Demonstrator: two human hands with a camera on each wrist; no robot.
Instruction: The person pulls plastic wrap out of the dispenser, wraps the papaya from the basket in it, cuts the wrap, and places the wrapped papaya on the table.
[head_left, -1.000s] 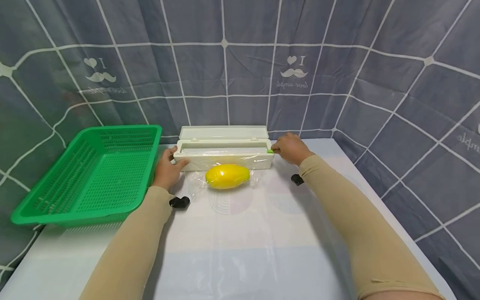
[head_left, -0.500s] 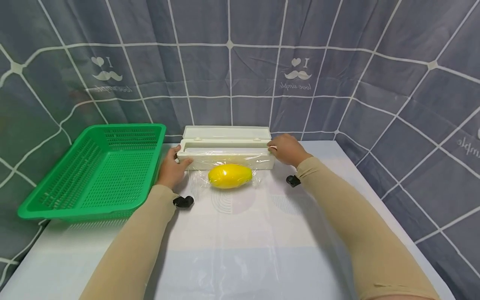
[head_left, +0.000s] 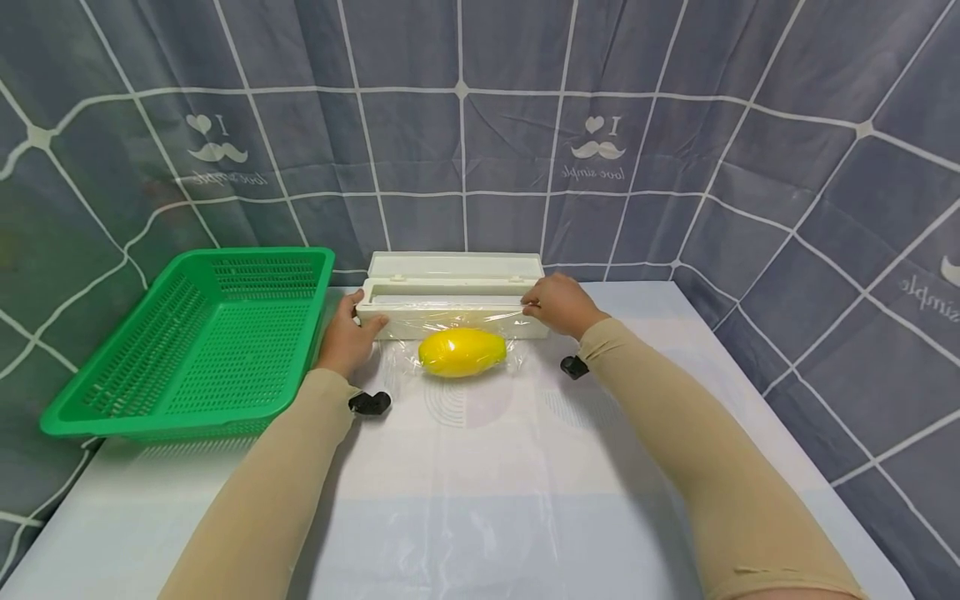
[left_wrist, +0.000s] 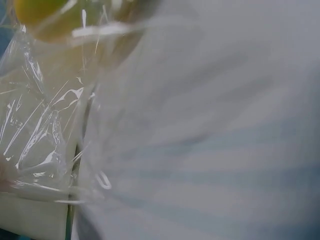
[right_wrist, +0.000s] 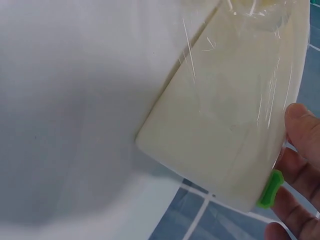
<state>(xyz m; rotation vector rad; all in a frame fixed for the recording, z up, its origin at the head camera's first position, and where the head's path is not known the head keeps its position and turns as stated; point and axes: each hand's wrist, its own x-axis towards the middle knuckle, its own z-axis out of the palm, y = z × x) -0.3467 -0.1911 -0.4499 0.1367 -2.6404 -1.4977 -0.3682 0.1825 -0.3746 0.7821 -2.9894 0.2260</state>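
Note:
A white cling film dispenser box (head_left: 420, 323) stands at the back of the table with its lid raised. Clear cling film (head_left: 393, 358) hangs over its front and covers a yellow papaya-like fruit (head_left: 462, 352). My left hand (head_left: 348, 337) grips the box's left end, thumb in front. My right hand (head_left: 562, 304) is at the top front edge near the right end, fingers bent. In the right wrist view a green slider (right_wrist: 270, 189) sits at the box's end beside the fingers (right_wrist: 295, 172). Whether these fingers pinch the film cannot be told.
A green perforated plastic basket (head_left: 202, 421) stands at the left, close to the left forearm. The table (head_left: 480, 533) has a pale printed cover. A grey curtain with white lines (head_left: 502, 142) hangs behind and to the right.
My right hand has moved left from the box's right end onto its front top edge, and the green slider is now hidden in the head view. The left hand keeps its grip.

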